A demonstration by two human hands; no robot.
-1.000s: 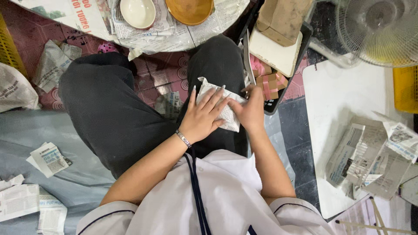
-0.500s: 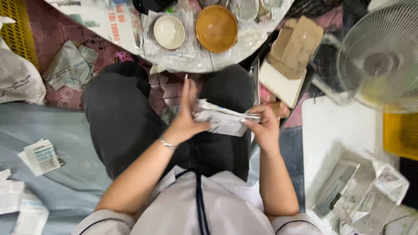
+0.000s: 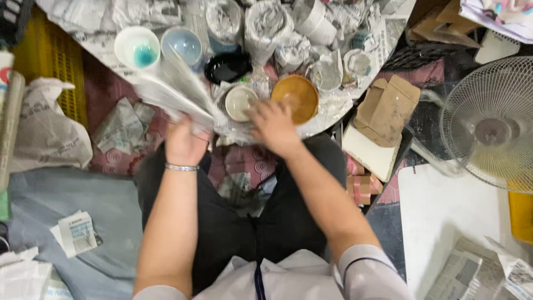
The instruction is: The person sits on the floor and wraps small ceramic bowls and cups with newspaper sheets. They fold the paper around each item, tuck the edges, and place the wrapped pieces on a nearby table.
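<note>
Two hands work: left hand [image 3: 183, 141] grips blurred newspaper [image 3: 175, 91], right hand [image 3: 273, 126] open beside orange bowl [image 3: 296, 97] and white cup [image 3: 240, 102].

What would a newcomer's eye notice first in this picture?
First, the left hand gripping a blurred sheet of newspaper raised over the low table. Beside it the right hand reaches toward an orange-brown bowl and a small white bowl. At far right stands a white fan.

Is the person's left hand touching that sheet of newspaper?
Touching. The head view shows the left hand gripping the blurred newspaper sheet at its lower end.
</note>
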